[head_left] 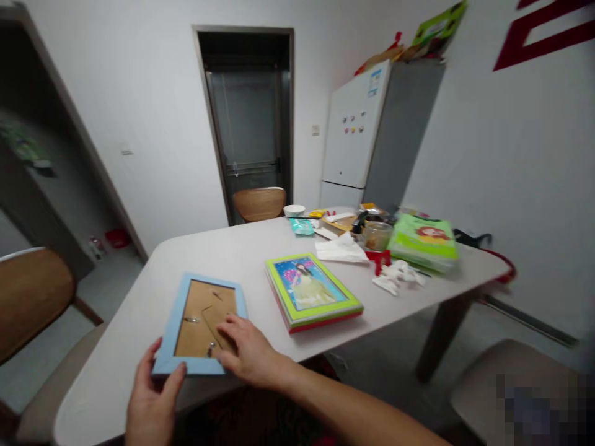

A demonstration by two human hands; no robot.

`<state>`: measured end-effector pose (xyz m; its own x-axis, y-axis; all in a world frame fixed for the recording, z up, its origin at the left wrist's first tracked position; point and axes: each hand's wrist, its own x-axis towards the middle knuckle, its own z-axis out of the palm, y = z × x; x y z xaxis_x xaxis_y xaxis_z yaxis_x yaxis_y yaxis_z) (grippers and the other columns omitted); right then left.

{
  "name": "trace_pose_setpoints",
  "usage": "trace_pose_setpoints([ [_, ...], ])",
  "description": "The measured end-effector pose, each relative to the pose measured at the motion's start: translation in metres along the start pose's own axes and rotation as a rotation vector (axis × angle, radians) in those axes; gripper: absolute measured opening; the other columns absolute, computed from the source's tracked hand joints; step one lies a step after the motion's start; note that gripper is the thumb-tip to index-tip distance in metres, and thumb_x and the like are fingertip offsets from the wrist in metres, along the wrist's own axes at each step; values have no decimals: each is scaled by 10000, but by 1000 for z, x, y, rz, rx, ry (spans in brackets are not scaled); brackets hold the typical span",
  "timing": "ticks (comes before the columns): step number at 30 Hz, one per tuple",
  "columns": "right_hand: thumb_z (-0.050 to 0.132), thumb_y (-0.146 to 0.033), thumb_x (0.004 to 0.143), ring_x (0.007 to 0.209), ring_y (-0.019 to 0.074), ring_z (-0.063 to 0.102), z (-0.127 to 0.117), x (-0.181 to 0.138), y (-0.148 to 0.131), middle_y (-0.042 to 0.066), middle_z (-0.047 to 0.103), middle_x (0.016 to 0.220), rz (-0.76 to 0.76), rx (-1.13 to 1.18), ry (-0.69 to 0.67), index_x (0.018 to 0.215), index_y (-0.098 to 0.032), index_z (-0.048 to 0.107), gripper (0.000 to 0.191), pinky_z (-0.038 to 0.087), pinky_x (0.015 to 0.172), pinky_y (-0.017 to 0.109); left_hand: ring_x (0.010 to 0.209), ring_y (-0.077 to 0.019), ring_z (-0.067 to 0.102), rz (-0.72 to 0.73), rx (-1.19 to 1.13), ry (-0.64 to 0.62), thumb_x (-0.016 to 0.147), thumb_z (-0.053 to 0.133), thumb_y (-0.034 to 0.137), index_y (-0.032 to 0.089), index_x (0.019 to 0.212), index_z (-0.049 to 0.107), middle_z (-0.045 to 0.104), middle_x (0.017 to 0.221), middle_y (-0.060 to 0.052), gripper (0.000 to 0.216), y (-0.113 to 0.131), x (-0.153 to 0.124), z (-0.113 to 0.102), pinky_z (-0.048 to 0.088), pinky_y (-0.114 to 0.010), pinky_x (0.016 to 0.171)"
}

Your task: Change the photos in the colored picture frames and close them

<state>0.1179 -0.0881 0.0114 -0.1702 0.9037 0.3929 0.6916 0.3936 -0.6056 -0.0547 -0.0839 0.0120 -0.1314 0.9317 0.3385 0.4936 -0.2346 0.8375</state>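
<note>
In the head view, the blue frame [176, 317] lies back up at the near left of the table [260, 240], close to the near edge. The left hand [151, 390] is clamped on its near left corner, thumb over the near rail and fingers against the left side. The right hand [248, 353] reaches over the right rail; its fingers bend onto the brown backing board [199, 301], with the thumb apart from them. Whether they press hard or only rest there, I cannot tell.

The likeliest trouble is at the small metal fittings on the board. The far left one [191, 319] and the near one [211, 349] look thin, so prying at them could bend them or nick a fingertip. The near one sits just beside the right thumb. If the board is loose, pressure on its right part alone could tip it in the rim.

The near edge is a second risk: a pull toward the person could bring the near rail over it, and a slack left grip would let the frame drop. To the right, well apart, stands a stack of frames [311, 290], green-rimmed on top; a wide swing of the right forearm could knock it askew.
</note>
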Motion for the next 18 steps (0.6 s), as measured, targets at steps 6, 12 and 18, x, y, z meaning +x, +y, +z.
trace_pose_setpoints([
  [6, 495, -200, 688, 1017, 214, 467, 6, -10, 19, 96, 514, 1088, -39, -166, -31, 967, -205, 576, 290, 375, 849, 366, 1132, -236, 391, 20, 130, -187, 724, 447, 383, 136, 1214, 313, 438, 1224, -105, 565, -37, -24, 1, 330, -386, 944],
  [12, 449, -156, 697, 997, 207, 469, 2, -14, 24, 95, 517, 1071, -70, -227, -107, 952, -207, 586, 294, 379, 843, 360, 1174, -248, 326, 227, 375, -305, 723, 477, 268, 138, 1189, 369, 415, 1245, -127, 496, -52, -39, 4, 210, -478, 990],
  [18, 493, -191, 690, 1033, 213, 446, -6, -5, 22, 90, 501, 1106, -134, -184, -219, 967, -241, 595, 300, 365, 861, 372, 1204, -255, 265, 284, 382, -375, 659, 577, 221, 162, 1143, 419, 322, 1302, -137, 513, -36, -33, 4, 235, -480, 982],
])
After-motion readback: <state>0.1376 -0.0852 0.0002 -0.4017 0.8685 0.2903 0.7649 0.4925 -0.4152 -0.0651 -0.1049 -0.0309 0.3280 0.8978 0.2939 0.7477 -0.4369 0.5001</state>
